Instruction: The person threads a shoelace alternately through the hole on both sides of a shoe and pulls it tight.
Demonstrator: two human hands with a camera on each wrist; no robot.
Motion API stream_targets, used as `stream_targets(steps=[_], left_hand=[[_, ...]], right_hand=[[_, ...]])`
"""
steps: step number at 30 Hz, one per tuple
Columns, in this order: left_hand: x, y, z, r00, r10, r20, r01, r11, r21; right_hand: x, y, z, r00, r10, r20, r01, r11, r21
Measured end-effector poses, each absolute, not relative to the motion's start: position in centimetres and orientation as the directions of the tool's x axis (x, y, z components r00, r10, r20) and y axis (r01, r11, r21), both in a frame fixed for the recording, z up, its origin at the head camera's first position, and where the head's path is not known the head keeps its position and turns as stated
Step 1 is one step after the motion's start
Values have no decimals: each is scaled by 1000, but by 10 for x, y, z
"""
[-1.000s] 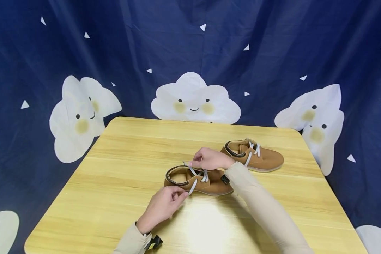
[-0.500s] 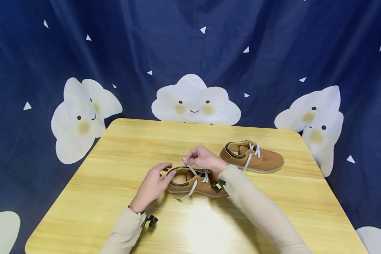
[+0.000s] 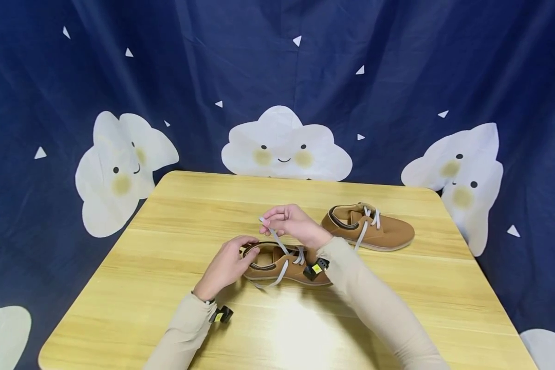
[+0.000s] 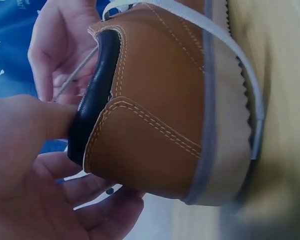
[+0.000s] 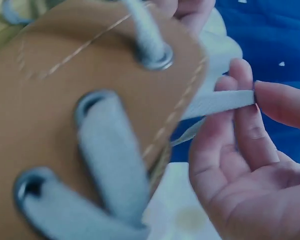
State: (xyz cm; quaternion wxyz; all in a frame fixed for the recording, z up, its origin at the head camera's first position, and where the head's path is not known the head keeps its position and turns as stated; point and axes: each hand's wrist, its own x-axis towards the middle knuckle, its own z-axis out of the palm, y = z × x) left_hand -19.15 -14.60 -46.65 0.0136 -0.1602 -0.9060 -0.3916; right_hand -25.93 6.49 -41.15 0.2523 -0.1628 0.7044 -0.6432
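A brown lace-up shoe (image 3: pixel 293 273) with a dark collar stands on the table. My left hand (image 3: pixel 225 263) grips its heel; in the left wrist view the thumb reaches over the black collar (image 4: pixel 102 90) and the fingers lie behind the heel. Above the shoe, my right hand (image 3: pixel 292 223) pinches the end of a grey shoelace (image 3: pixel 277 240), which runs taut from the opening. The right wrist view shows that shoelace (image 5: pixel 220 103) between thumb and fingers. Another lace end (image 3: pixel 278 280) hangs loose down the near side. My right forearm hides the toe.
A second brown shoe (image 3: pixel 388 233), with its own grey laces, stands at the back right. The wooden table (image 3: pixel 176 221) has a blue cloud-patterned curtain (image 3: pixel 259 61) behind it.
My left hand let go of the near lace end, which dropped beside the shoe, and moved up to the heel. My right hand rose slightly leftward, drawing out its lace.
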Motion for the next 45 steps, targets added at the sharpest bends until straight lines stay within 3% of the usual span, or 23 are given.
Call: stream_targets(steps=[7,12,16,19,25,30,37,45], left_hand=[[-212,-122,-454,-889,428,161,419,623,661],[-221,-108,-452,-809,553,199,554,603,574],[-222,-106,-455,-798,559,223,585,632,508],[-224,-105,-458,-812,536,233,573,652,497],[-228,-104,-461,-829,513,223,549,669,501],[-229,-102,-462,-841,495,218,531,681,504],[-229,-101,-461,-855,477,204,508,688,518],[-229,-100,-459,-858,473,200,501,685,529]], right_hand=[[-259,75,-391,-874,-485,-25,84,-100,-991],[-254,89,-377,-932,-358,64,-7,-157,-988],[-249,99,-372,-955,-274,114,-66,-180,-982],[-243,104,-374,-955,-274,113,-79,-131,-988],[-227,115,-396,-924,-381,-14,-33,117,-993],[-218,120,-417,-893,-447,-53,-39,193,-980],[-211,118,-434,-879,-477,-2,-132,247,-960],[-206,113,-438,-907,-412,81,-228,322,-919]])
